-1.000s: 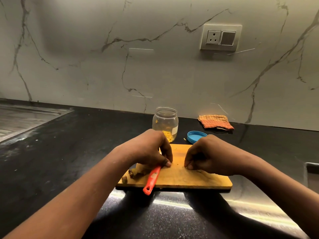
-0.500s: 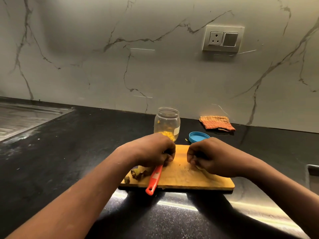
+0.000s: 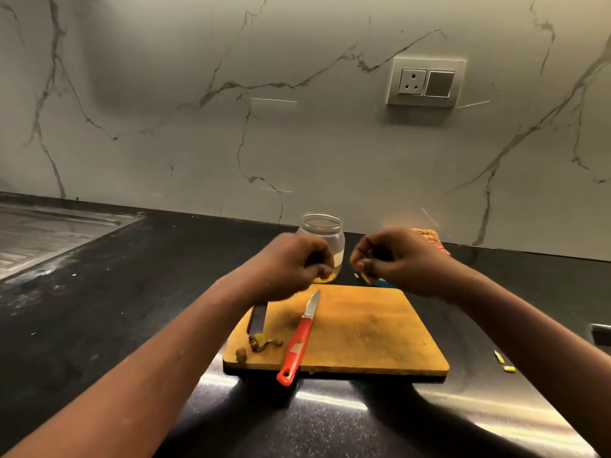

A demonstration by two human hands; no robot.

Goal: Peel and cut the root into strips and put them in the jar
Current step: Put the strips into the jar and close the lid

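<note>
- Peel scraps point(image 3: 261, 345): brown curls heaped at the near-left corner of the cutting board, beside its handle slot.
- Left hand point(image 3: 291, 266): raised over the board's far edge, in front of the jar; fingers curled in tight. Cannot tell whether clamped on anything, since the yellow under the fingertips could equally be jar contents seen through the glass.
- Paring knife point(image 3: 299, 338): lying loose and diagonal on the board, red handle overhanging the near edge, tip pointing away.
- Glass jar point(image 3: 322, 226): upright and lidless just behind the board, lower part hidden by the left hand.
- Wooden cutting board point(image 3: 363, 332): otherwise bare, with no uncut root in sight.
- Right hand point(image 3: 396, 259): level with the jar mouth and just to its right; fingers bunched together, pinching a pale yellow strip point(image 3: 365, 277) that pokes out below.
- Stray strips point(image 3: 504, 363): two yellow bits on the counter, right of the board.
- Progress, as a judgement: peeling and slicing seemingly finished; left to do are dropping the pinched strip into the jar and gathering the strays.
- Surface: steel drainboard point(image 3: 49, 233) at far left, set into a glossy speckled black counter point(image 3: 132, 292).
- Room: white marble-veined wall behind, socket plate point(image 3: 426, 81) upper right, orange striped cloth point(image 3: 436, 241) at the wall's foot, partly behind the right hand.
</note>
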